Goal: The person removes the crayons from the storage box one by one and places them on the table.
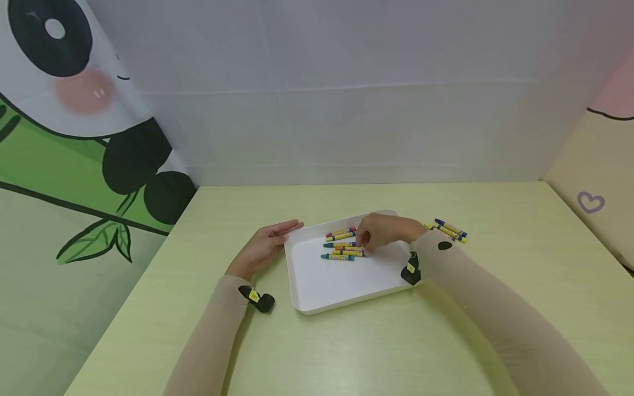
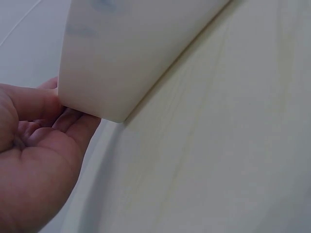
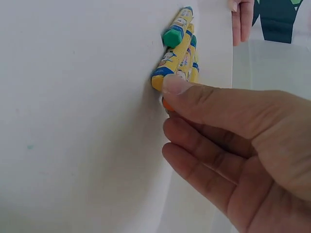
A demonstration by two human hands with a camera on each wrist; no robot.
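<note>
A shallow white tray [image 1: 324,289] lies at a slant on the table, with several yellow-wrapped crayons [image 1: 339,257] in its upper middle. My left hand [image 1: 262,247] holds the tray's left end; in the left wrist view its thumb and fingers pinch the tray's edge [image 2: 104,77]. Over the tray, my right hand [image 1: 383,230] reaches down to the right end of the crayons. In the right wrist view its thumb and a mostly hidden finger pinch an orange crayon [image 3: 167,104]. Beside it lie a yellow-ended crayon [image 3: 164,75] and a green-ended crayon [image 3: 177,31].
Several more crayons [image 1: 451,228] lie on the table [image 1: 346,352] to the tray's right, partly behind my right wrist. A pale cloth backdrop [image 1: 346,126] stands along the far edge, with printed panels at both sides.
</note>
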